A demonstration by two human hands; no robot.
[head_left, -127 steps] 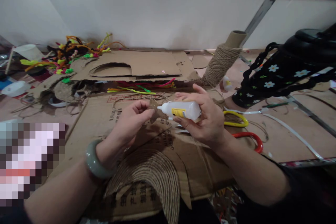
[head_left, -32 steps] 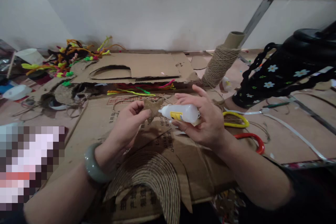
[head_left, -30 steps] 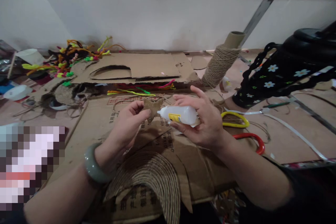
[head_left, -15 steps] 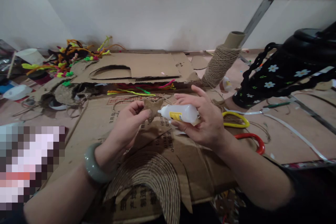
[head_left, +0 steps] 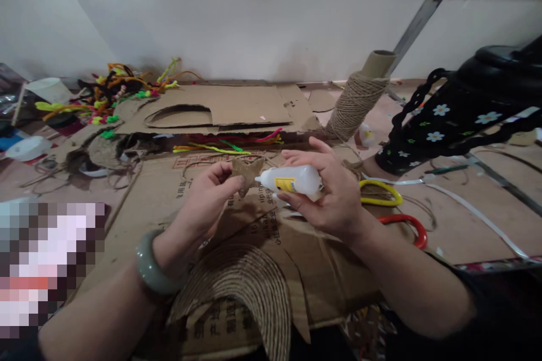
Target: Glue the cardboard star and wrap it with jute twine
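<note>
My left hand [head_left: 207, 200] pinches a small brown cardboard cut-out [head_left: 247, 171] and holds it up above the flattened cardboard box [head_left: 169, 192]. My right hand [head_left: 332, 194] is wrapped round a white glue bottle [head_left: 292, 180] with a yellow label, held sideways. The bottle's nozzle touches the right edge of the cut-out. A twine-covered curved piece [head_left: 249, 285] lies close to me, below both hands. A pale green bangle [head_left: 152, 268] sits on my left wrist.
A twine spool [head_left: 355, 102] stands behind my right hand. Yellow-handled scissors [head_left: 381, 192] and red-handled scissors [head_left: 406, 225] lie to the right. Coloured pipe cleaners [head_left: 114, 87] are heaped at the back left, more [head_left: 228, 144] in the gap between cardboard sheets. A black flowered bag [head_left: 457, 113] stands right.
Over four seconds the cut-out has been turned so its face shows. In the last second the bottle's nozzle has shifted only slightly along the cut-out's edge.
</note>
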